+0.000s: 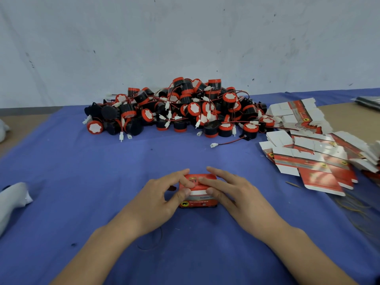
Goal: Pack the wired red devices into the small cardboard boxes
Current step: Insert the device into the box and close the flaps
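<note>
- Small red-and-white printed cardboard box (197,191) sits on the near middle of the blue cloth-covered tabletop (102,182), folded up into shape. The top looks closed or nearly so; I cannot see whether a device is inside.
- Left hand (158,199) holds the box from its left, fingers curled over the top and thumb on the front face.
- Right hand (232,194) holds it from the right, fingers laid across the top, thumb pressed to the front.
- My read: this box is at the closing step. No other made-up boxes are in view, so the job looks barely started.
- Big heap of round red-and-black wired devices (181,108) lies at the far side, leads and white plugs tangled together; they may snag when pulled out.
- Stacks of flat unfolded red-and-white box blanks (308,157) are fanned out at far right, within reach.
- A white cloth bundle (12,200) lies at the left edge, well apart.
</note>
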The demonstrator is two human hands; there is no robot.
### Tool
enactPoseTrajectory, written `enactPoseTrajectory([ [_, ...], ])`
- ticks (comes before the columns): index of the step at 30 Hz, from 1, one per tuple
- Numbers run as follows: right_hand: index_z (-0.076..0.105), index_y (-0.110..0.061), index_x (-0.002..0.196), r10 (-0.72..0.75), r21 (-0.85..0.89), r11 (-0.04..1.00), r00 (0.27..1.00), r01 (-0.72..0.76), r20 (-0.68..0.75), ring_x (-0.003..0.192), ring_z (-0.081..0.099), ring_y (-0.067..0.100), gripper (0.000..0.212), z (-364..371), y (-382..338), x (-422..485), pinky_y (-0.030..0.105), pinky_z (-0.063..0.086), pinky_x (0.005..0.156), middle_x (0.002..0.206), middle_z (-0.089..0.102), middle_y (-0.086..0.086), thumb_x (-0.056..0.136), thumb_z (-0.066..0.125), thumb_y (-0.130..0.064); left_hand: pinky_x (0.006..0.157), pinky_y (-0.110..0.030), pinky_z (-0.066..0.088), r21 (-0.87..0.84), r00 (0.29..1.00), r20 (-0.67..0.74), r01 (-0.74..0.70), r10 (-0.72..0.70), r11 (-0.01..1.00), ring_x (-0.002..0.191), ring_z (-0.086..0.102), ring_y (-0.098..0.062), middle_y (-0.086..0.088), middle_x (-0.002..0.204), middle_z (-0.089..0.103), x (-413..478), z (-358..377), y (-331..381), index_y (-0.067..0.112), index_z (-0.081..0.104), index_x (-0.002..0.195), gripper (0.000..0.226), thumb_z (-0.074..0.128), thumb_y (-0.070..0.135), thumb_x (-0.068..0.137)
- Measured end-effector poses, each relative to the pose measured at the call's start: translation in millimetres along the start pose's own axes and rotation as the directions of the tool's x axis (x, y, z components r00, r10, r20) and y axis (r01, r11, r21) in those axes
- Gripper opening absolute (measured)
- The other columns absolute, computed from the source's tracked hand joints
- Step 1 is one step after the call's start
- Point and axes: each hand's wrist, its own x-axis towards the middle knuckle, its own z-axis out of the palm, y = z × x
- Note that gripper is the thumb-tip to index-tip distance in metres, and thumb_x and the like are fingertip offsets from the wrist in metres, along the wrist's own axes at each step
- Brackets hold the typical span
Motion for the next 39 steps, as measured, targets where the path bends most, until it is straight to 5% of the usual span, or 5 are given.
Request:
enactPoseTrajectory([
  [8,0.039,-0.053,0.146,-0.038,-0.094,0.994,0.994,0.048,0.101,0.140,0.037,0.005,0.060,-6,2,-2,0.021,0.032,0.109,0.162,0.021,-0.025,0.090,0.021,-0.068,0.104,-0.032,0.044,0.075,0.998,0.032,-0.052,0.050,0.996,0.127,0.045,0.012,0.040,0.144,0.039,-4,-2,4,0.055,0.057,0.098,0.020,0.053,0.068,0.083],
  [27,0.002,-0.065,0.143,-0.090,-0.227,0.965,0.977,0.134,0.193,0.134,0.043,0.012,0.048,-3,8,-7,0.022,0.039,0.098,0.167,-0.011,-0.017,0.106,0.025,-0.044,0.095,-0.030,0.050,0.157,0.995,-0.072,-0.060,0.072,0.986,0.116,0.055,0.008,0.031,0.138,0.050,-5,5,4,0.041,0.066,0.093,0.032,0.049,0.066,0.083],
  [31,0.045,-0.060,0.139,-0.019,0.295,0.955,0.991,-0.021,0.132,0.140,0.034,-0.010,0.041,-1,5,-6,0.013,0.039,0.106,0.163,0.015,-0.026,0.103,0.039,-0.041,0.096,-0.025,0.049,-0.046,0.994,-0.107,-0.010,0.005,0.999,0.117,0.056,0.008,0.033,0.129,0.056,-2,8,6,0.044,0.068,0.096,0.021,0.062,0.057,0.080],
  [35,0.070,-0.047,0.109,0.220,0.689,0.711,0.975,-0.141,-0.028,0.107,0.063,0.000,0.025,-2,-7,10,0.016,0.051,0.087,0.115,0.068,-0.020,0.103,0.052,-0.030,0.075,-0.015,0.050,-0.303,0.964,-0.242,0.029,-0.106,0.952,0.092,0.065,0.001,0.019,0.101,0.070,14,14,26,0.036,0.069,0.093,0.014,0.061,0.046,0.089],
  [39,0.067,-0.035,0.101,0.405,0.908,0.411,0.909,-0.087,-0.096,0.098,0.070,0.011,0.018,8,-37,31,0.031,0.059,0.085,0.103,0.072,-0.008,0.104,0.049,-0.035,0.060,-0.010,0.048,-0.570,0.869,-0.371,0.064,-0.326,0.819,0.074,0.066,0.002,0.013,0.084,0.071,41,32,53,0.026,0.067,0.093,0.026,0.046,0.035,0.104],
])
